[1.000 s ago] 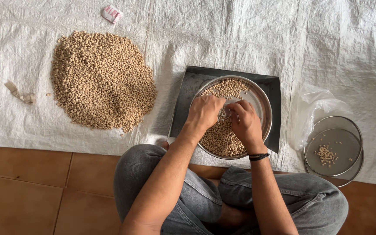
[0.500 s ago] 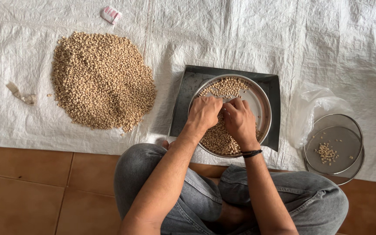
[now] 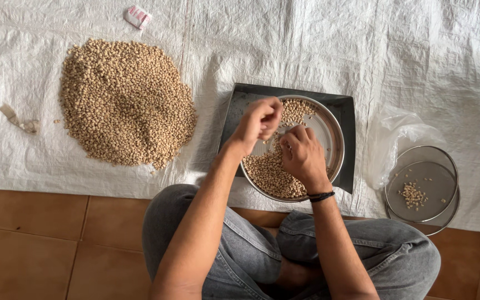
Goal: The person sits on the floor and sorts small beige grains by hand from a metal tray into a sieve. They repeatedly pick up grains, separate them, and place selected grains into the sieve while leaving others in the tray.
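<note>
Far left on the white woven sheet (image 3: 362, 50): a scrap of crumpled paper (image 3: 20, 120), then a big pile of beans (image 3: 124, 103), w/ a small pink-and-white packet (image 3: 138, 16) above it. Mid-frame, a round steel plate (image 3: 331, 139) sits on a dark tray (image 3: 344, 111); beans in the plate (image 3: 270, 175) lie mostly at the near side, a few at the far rim. My left hand (image 3: 258, 121) hovers over the plate's left part, fingers curled in, tips pinched together; can't tell if a bean's betw. them. My right hand (image 3: 302, 156), black band at the wrist, rests on the beans, fingers bent & close together. Right of the tray: clear plastic bag (image 3: 395, 133), then a round sieve (image 3: 423, 183) w/ a few beans. I'm sitting cross-legged on the tiled floor (image 3: 56, 244).
</note>
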